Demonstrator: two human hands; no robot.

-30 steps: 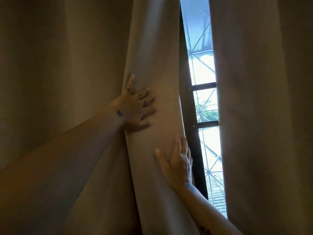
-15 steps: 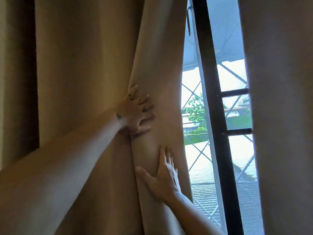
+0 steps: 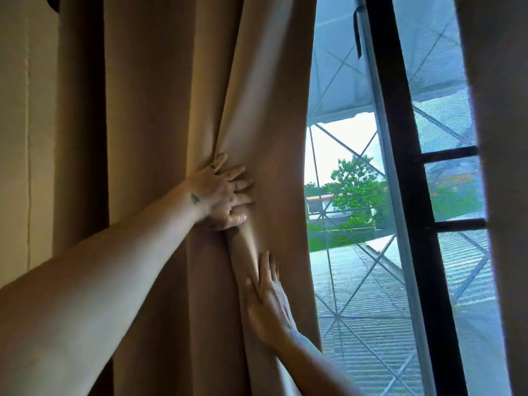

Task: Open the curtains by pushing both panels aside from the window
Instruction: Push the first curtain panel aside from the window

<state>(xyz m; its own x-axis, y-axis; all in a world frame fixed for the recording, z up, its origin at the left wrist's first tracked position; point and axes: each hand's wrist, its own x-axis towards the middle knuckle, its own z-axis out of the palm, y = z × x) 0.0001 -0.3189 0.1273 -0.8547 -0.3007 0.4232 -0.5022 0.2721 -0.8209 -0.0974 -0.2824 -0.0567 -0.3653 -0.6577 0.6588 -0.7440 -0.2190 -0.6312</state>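
The beige left curtain panel (image 3: 160,110) hangs bunched into thick folds left of the window (image 3: 345,155). My left hand (image 3: 223,192) is at mid-height on its inner edge, fingers over a fold and thumb beneath it, gripping the cloth. Lower down, my right hand (image 3: 268,307) lies flat against the same panel, fingers straight and close together, pressing on it. The right curtain panel (image 3: 503,167) hangs untouched along the right edge of the view.
A dark window frame (image 3: 411,195) with horizontal bars and a diagonal grille shows in the gap. Outside are a corrugated roof, trees and a building. A pale wall (image 3: 25,138) shows at the far left beside the curtain.
The left panel has slid further left with both hands on it, widening the gap. More window shows, and the wall at far left has come into view.
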